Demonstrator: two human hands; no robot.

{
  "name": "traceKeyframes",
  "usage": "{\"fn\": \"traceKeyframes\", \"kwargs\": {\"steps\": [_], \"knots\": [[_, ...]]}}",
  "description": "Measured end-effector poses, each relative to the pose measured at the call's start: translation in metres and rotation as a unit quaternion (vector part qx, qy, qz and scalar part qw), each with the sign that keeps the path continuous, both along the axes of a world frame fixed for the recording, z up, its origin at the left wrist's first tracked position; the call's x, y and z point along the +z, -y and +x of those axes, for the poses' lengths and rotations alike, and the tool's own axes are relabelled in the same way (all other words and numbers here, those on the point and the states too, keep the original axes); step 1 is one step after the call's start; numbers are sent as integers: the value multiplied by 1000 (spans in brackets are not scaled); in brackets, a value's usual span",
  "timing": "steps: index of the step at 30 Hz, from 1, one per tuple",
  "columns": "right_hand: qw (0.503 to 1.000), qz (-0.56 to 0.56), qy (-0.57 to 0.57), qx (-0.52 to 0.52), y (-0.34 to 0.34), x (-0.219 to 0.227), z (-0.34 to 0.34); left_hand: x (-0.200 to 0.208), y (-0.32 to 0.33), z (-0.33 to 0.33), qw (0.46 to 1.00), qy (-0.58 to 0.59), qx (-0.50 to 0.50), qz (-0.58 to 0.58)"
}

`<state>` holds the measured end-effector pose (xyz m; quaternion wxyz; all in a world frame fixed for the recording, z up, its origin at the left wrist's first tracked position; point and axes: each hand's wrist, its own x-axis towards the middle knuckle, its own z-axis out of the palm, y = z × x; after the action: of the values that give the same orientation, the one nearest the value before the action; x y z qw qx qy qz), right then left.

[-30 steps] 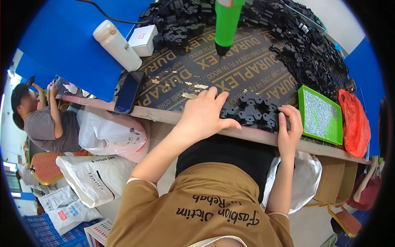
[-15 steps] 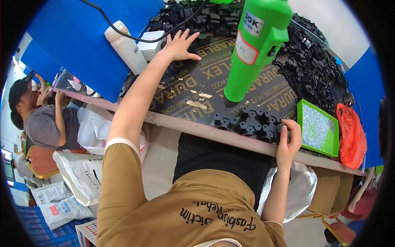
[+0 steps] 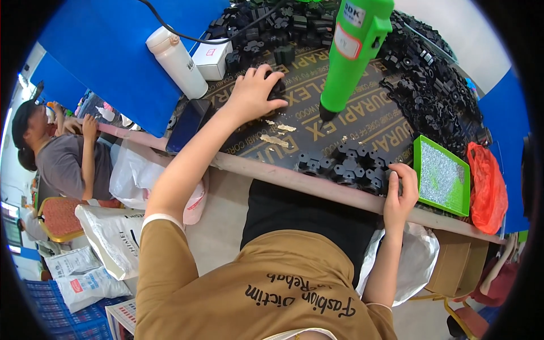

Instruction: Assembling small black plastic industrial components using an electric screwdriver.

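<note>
My left hand [image 3: 253,95] reaches over the dark printed board, its fingers curled round a black plastic part [image 3: 276,89] that is mostly hidden by them. My right hand [image 3: 401,190] rests at the table's front edge, fingers bent against the right end of a group of black plastic fittings [image 3: 348,168]. Several of these fittings stand side by side along that edge. Whether the right fingers grip one of them is hidden. A green electric screwdriver [image 3: 352,62] hangs tip down above the board, between my hands and beyond the fittings; neither hand touches it.
Heaps of black plastic parts [image 3: 433,90] cover the back and right. A green tray [image 3: 443,177] of small silvery pieces and a red plastic bag [image 3: 487,190] lie right. A white bottle [image 3: 177,63], white box [image 3: 212,59] and dark phone [image 3: 190,122] stand left. A co-worker [image 3: 71,150] sits far left.
My left hand has come back toward me from the far pile and closed round a black part. The screwdriver has swung slightly away from me. My right hand stays by the fittings.
</note>
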<state>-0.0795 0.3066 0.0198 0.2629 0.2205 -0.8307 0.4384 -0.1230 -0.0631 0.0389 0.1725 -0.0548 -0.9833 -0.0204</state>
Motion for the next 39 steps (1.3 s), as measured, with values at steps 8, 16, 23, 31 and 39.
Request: {"fn": "traceKeyframes", "kwargs": {"steps": [8, 16, 23, 31, 39], "knots": [[1000, 8, -10, -8, 1, -1, 0, 9, -13, 47, 992, -50, -47, 109], [1000, 4, -4, -2, 2, -1, 0, 7, -8, 56, 984, -71, -61, 149], [1000, 3, -9, -8, -1, -1, 0, 12, -33, 62, 991, -73, -74, 89], [1000, -1, -4, -3, 1, 0, 0, -3, -67, 42, 915, 88, -190, 343], [1000, -5, -16, -8, 0, -1, 1, -1, -83, 42, 864, 162, -231, 418]]}}
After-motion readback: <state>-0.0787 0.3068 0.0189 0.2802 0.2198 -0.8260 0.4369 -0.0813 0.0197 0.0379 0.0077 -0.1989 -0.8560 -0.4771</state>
